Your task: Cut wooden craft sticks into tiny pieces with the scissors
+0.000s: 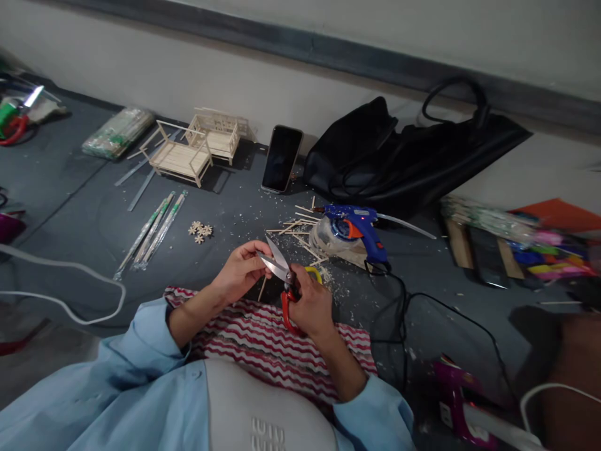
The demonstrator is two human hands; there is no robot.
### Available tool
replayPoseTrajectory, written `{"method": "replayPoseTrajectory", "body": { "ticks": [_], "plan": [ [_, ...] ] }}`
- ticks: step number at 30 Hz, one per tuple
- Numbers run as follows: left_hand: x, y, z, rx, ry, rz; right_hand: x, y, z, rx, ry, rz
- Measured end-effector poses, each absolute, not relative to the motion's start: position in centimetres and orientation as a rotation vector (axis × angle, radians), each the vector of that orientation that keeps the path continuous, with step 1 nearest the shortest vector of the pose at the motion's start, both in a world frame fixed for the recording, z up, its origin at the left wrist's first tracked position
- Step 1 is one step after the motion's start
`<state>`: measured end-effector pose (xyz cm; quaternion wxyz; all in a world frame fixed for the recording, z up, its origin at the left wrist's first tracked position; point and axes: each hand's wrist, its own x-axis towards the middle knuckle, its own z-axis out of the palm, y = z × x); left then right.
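Observation:
My right hand (pixel 310 307) grips red-handled scissors (pixel 283 275), blades parted and pointing up and left. My left hand (pixel 241 269) pinches a thin wooden stick (pixel 261 289) between the blades, fingers closed round it. Both hands hover over a red-and-white striped cloth (pixel 272 344) on my lap. Just beyond lie loose wooden sticks (pixel 295 227) and wood chips on the dark floor mat (pixel 70 207).
A blue glue gun (pixel 359 228) rests by a tape roll (pixel 331 237), its black cord (pixel 404 307) trailing right. Two small stick-built benches (pixel 200 147), a phone (pixel 282 158) and a black bag (pixel 404 150) stand by the wall. Packed sticks (pixel 153 232) and a white cable (pixel 66 282) lie left.

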<state>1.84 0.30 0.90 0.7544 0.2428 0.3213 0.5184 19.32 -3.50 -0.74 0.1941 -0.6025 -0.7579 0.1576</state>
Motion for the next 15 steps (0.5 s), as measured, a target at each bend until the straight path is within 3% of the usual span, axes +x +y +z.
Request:
{"method": "replayPoseTrajectory", "body": {
  "ticks": [15],
  "plan": [
    [1.78, 0.16, 0.83, 0.557, 0.704, 1.16, 19.15, -3.67, -0.52, -1.724, -2.189, 0.329]
  ]
}}
